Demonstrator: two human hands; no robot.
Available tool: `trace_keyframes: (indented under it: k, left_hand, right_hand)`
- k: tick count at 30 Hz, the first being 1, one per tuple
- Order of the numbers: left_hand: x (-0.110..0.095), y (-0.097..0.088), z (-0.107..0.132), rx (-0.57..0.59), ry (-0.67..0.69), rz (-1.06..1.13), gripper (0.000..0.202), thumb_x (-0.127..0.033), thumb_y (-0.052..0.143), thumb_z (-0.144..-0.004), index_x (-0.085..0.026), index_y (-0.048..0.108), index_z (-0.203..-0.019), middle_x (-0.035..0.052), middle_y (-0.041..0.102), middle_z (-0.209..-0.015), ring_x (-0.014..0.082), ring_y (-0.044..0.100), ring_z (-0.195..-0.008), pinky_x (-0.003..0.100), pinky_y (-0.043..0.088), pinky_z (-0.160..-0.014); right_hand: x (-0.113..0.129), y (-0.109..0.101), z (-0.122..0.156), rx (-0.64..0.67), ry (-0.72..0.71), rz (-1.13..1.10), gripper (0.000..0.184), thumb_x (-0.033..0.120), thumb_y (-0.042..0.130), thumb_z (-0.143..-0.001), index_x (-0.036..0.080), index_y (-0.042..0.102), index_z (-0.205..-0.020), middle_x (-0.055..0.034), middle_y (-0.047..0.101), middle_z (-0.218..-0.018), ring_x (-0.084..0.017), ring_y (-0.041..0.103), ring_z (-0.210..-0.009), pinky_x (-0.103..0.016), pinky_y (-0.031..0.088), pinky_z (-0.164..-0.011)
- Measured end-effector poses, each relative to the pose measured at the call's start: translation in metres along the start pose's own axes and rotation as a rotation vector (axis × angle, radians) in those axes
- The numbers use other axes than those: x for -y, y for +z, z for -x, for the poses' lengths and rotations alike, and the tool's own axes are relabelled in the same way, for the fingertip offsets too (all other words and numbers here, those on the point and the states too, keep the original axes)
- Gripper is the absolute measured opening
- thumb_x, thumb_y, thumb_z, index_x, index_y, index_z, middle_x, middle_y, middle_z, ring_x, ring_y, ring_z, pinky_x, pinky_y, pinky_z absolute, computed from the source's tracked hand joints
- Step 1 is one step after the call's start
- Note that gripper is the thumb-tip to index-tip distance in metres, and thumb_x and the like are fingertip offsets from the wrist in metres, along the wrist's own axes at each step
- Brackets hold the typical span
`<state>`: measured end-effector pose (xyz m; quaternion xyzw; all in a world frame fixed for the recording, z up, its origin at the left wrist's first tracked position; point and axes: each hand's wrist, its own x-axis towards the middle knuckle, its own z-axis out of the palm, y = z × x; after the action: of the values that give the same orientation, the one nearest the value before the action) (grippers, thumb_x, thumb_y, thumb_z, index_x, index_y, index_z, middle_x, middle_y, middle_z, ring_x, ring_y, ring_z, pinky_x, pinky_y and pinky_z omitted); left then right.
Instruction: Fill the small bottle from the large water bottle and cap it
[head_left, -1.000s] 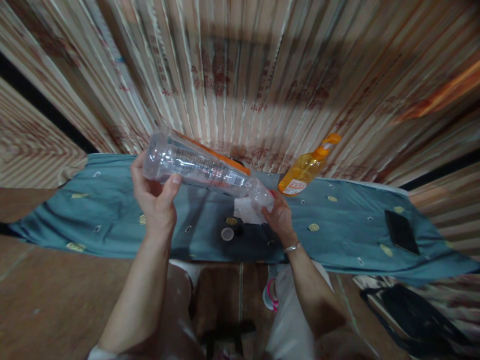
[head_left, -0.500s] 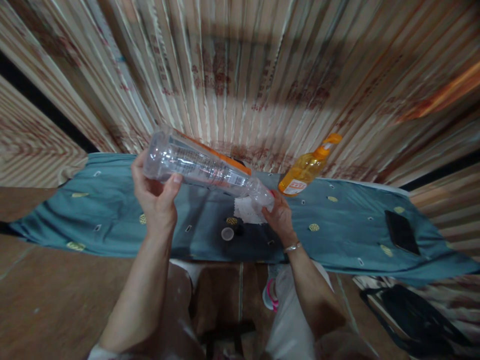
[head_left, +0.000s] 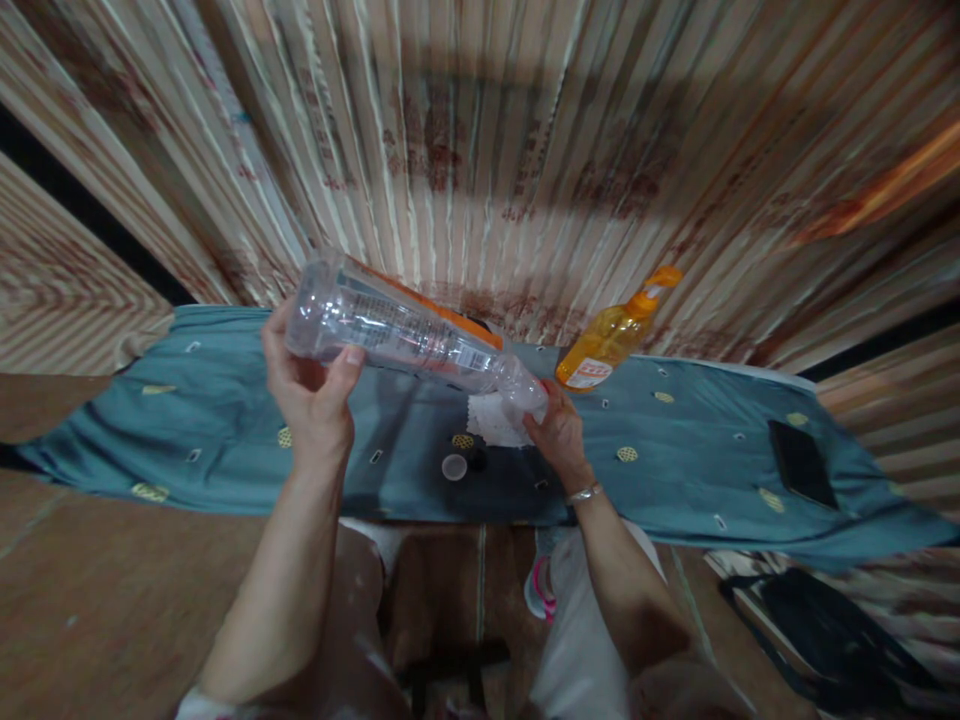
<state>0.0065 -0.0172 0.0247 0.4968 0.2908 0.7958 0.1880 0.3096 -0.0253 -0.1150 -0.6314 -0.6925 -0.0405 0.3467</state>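
A clear plastic bottle [head_left: 397, 325] with a printed label and an orange strip is held tilted above the cloth, its base up at the left and its narrow end lower at the right. My left hand [head_left: 311, 375] is wrapped round the base, thumb on the near side. At the narrow end my right hand [head_left: 559, 430] is closed on the bottle's neck; something red shows by its fingers, too small to name. Below the neck lies a white scalloped piece of paper or cloth [head_left: 495, 420]. A small round whitish cap [head_left: 454, 467] rests nearer me, beside a small dark object [head_left: 477, 459].
An orange pump bottle [head_left: 611, 340] stands on the table's teal cloth [head_left: 225, 420], just beyond my right hand. A black phone [head_left: 802, 463] lies at the far right. A pleated curtain [head_left: 480, 150] hangs behind the table. A dark bag [head_left: 832, 640] sits at lower right.
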Motion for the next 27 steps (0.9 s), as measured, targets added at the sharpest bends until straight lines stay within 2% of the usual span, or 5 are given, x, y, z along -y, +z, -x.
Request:
trace_keyframes:
  k: [11, 23, 27]
  left_hand:
    - [0.0035, -0.0008, -0.0001, -0.004, 0.009, 0.019, 0.064, -0.038, 0.088, -0.056, -0.024, 0.066, -0.115, -0.0004, 0.064, -0.102, 0.0135, 0.057, -0.090, 0.028, 0.040, -0.084]
    - [0.0006, 0.0002, 0.0000, 0.008, 0.006, -0.024, 0.061, -0.043, 0.085, -0.060, -0.022, 0.063, -0.113, 0.0007, 0.062, -0.101, 0.0130, 0.055, -0.086, 0.027, 0.042, -0.080]
    - [0.0011, 0.0010, -0.0007, -0.011, 0.018, -0.038, 0.062, -0.045, 0.086, -0.057, -0.023, 0.064, -0.111, -0.0003, 0.063, -0.099, 0.0130, 0.056, -0.086, 0.027, 0.043, -0.079]
  right_hand:
    - [0.0006, 0.0002, -0.0002, -0.006, 0.005, -0.005, 0.057, 0.025, 0.059, -0.080, 0.009, 0.044, -0.134, -0.0216, 0.063, -0.124, -0.033, 0.060, -0.115, -0.052, 0.051, -0.100]
    - [0.0006, 0.0008, -0.0004, 0.005, 0.022, 0.021, 0.057, 0.026, 0.058, -0.080, 0.010, 0.045, -0.132, -0.0207, 0.064, -0.123, -0.033, 0.061, -0.114, -0.050, 0.053, -0.098]
    - [0.0009, 0.0003, -0.0001, 0.013, 0.020, 0.011, 0.058, 0.025, 0.059, -0.080, 0.010, 0.044, -0.133, -0.0212, 0.063, -0.126, -0.032, 0.060, -0.117, -0.051, 0.051, -0.100]
